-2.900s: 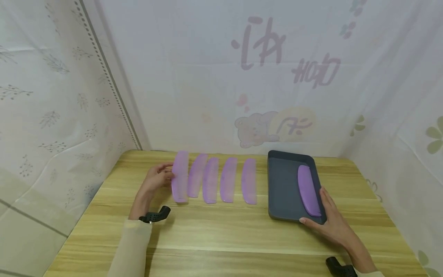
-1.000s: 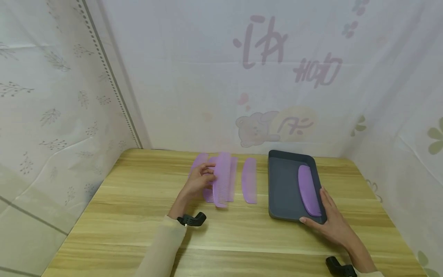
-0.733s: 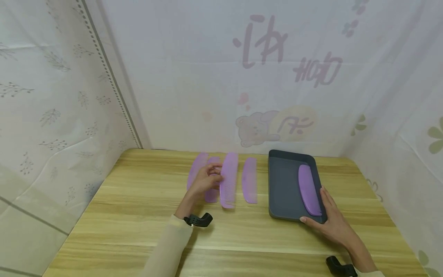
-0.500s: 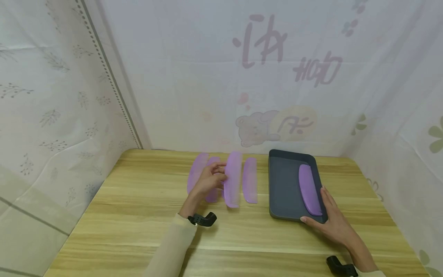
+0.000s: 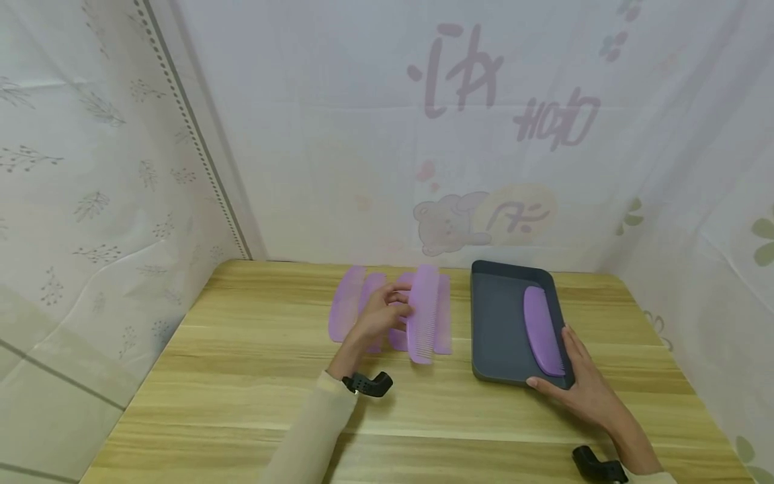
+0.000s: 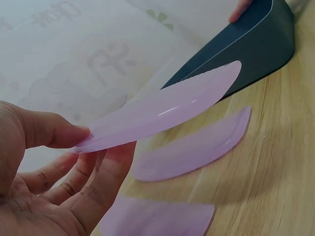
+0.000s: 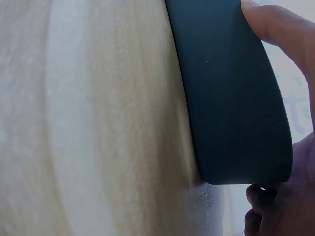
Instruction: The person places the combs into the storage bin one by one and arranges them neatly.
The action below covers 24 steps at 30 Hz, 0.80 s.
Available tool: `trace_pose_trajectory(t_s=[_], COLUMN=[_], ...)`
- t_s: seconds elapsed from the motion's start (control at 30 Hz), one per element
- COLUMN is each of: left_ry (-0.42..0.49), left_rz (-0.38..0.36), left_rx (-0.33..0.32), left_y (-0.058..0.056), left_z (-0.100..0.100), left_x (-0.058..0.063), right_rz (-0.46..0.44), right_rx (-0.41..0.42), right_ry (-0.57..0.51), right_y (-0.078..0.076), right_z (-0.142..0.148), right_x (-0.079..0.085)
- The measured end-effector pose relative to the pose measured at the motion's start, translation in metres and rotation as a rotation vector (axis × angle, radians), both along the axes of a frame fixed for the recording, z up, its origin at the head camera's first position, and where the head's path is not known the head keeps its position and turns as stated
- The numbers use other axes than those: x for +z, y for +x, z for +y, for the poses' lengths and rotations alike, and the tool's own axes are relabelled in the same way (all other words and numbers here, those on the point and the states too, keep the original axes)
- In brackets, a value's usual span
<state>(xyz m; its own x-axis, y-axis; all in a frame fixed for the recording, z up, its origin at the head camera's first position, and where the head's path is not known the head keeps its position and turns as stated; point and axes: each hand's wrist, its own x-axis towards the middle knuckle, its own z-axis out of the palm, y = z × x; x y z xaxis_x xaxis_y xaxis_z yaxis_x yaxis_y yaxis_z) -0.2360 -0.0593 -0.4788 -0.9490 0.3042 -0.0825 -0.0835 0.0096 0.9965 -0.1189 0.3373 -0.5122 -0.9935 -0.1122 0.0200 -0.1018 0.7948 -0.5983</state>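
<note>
In the head view my left hand (image 5: 379, 312) pinches a translucent purple comb (image 5: 423, 319) by its spine, teeth facing right. The left wrist view shows this comb (image 6: 167, 108) raised over the table, thumb above and fingers below. Several like combs lie beneath and left of it, among them the leftmost comb (image 5: 345, 306) and a partly covered comb (image 5: 444, 319). My right hand (image 5: 586, 386) holds the near right corner of a dark grey tray (image 5: 498, 336), where another purple comb (image 5: 542, 329) lies. In the right wrist view the thumb rests at the rim of the tray (image 7: 231, 98).
Everything stands on a wood-grain table (image 5: 423, 417). A pale printed cloth (image 5: 338, 134) hangs behind it and at both sides. Black wrist cameras (image 5: 369, 384) stick out from both wrists.
My left hand has carried the comb from the left end of the row rightward, over the other combs, to the row's right end. The right hand and tray look the same.
</note>
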Motion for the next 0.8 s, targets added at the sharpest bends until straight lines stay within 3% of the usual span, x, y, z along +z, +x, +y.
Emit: trace_pose_trajectory(t_s=[0.4, 0.8], left_ry=[0.047, 0.03], left_rz=[-0.009, 0.01], left_rx=[-0.042, -0.074], left_y=[0.004, 0.007], left_z=[0.023, 0.052], left_x=[0.009, 0.016], right_rz=[-0.005, -0.008], right_rx=[-0.001, 0.001], right_ry=[0.003, -0.007], right_y=[0.0, 0.001], right_z=[-0.001, 0.0], right_x=[0.003, 0.002])
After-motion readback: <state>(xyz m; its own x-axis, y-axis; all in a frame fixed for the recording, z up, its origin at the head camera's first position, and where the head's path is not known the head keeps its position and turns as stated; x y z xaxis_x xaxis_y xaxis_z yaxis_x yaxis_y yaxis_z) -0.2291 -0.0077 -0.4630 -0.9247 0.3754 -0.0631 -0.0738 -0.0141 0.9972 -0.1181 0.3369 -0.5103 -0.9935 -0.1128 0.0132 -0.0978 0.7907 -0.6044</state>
